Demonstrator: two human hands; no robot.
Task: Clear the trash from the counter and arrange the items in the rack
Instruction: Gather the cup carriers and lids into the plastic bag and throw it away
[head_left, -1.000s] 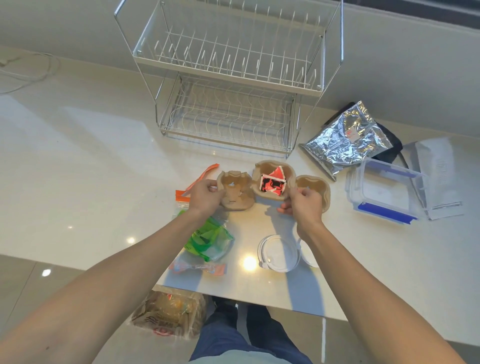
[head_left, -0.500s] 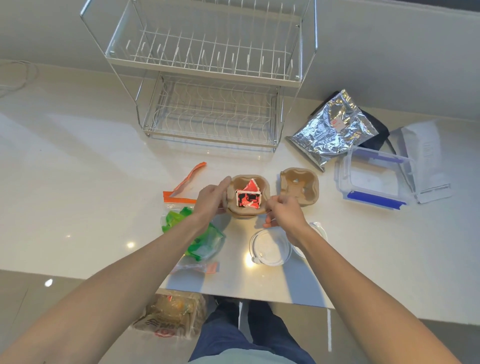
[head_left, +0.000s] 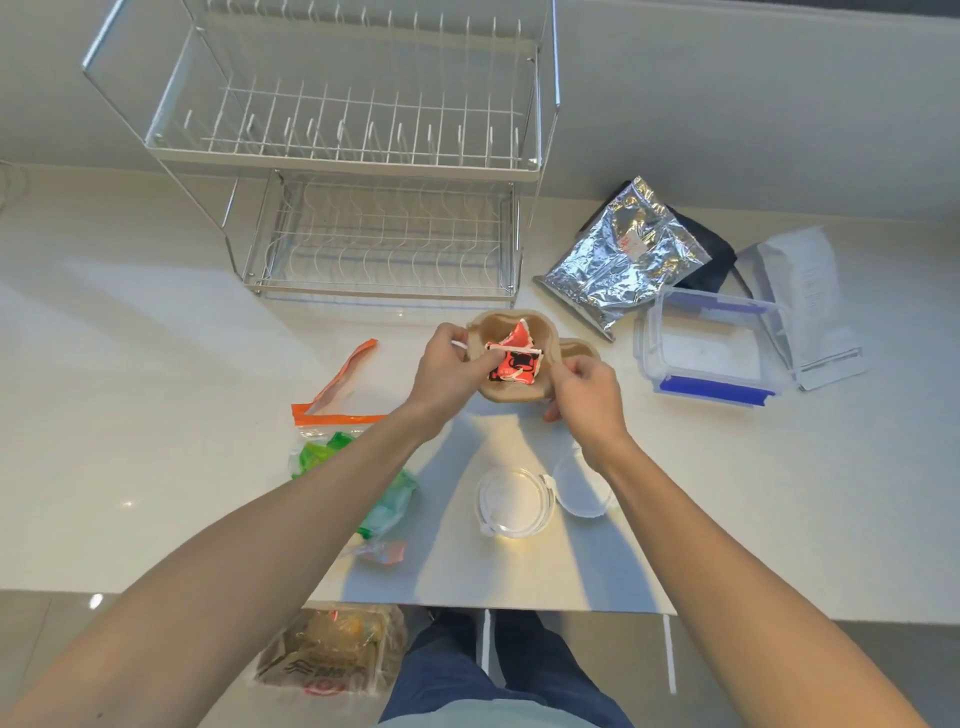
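Trash-gathering step, I judge: both hands work at the brown pulp cup carrier (head_left: 511, 387) held over the middle of the bench (head_left: 156, 364), just near of the rack (head_left: 353, 171). Left hand (head_left: 452, 366) is closed, pinching a white straw (head_left: 511, 345) laid across the red wrapper (head_left: 514, 358) sitting in the carrier's cup. Right hand (head_left: 584, 389) is curled around the carrier's right edge. Next move likely calls for carrying the loaded carrier off the bench without spilling it; I can't tell where a bin is.

Count: one two-tier rack, empty; one carrier; one red wrapper; one straw; one zip bag (head_left: 358, 467) left; two clear round lids (head_left: 514, 501) near; one foil pouch (head_left: 626, 257); one blue-clipped container (head_left: 711, 348) right.
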